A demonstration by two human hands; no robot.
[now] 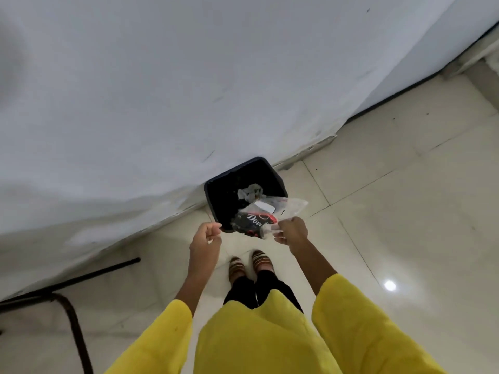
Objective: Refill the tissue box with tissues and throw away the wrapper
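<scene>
The wrapper (pixel 266 215), a clear plastic film with a dark printed patch and a white label, hangs over the near right part of the open bin (pixel 216 197). The right hand (pixel 293 230) pinches its near edge between closed fingertips, so the film spreads out flat above the rim, partly over the opening and partly past the bin's right corner. The left hand (pixel 206 237) is just beside the wrapper's left end, fingers curled loosely toward the thumb; it appears to hold nothing, though whether a fingertip touches the film cannot be told.

The tissue box is not in view, so the refill cannot be checked here; this looks like the last step, dropping the wrapper in.

The main risk is a miss. The film is light and wide, and one end reaches beyond the rim, so on release it could drift, catch on the edge, or slide down onto the floor (pixel 378 211). It may also cling to the fingers. Crumpling it or lowering it deeper first would help.

The bin stands against the white wall (pixel 162 90) and already holds some crumpled grey paper (pixel 249 191). Nothing blocks its opening. The person's feet (pixel 249 264) are close in front of it, and dark metal legs (pixel 73 282) of some furniture stand well off to the left.
</scene>
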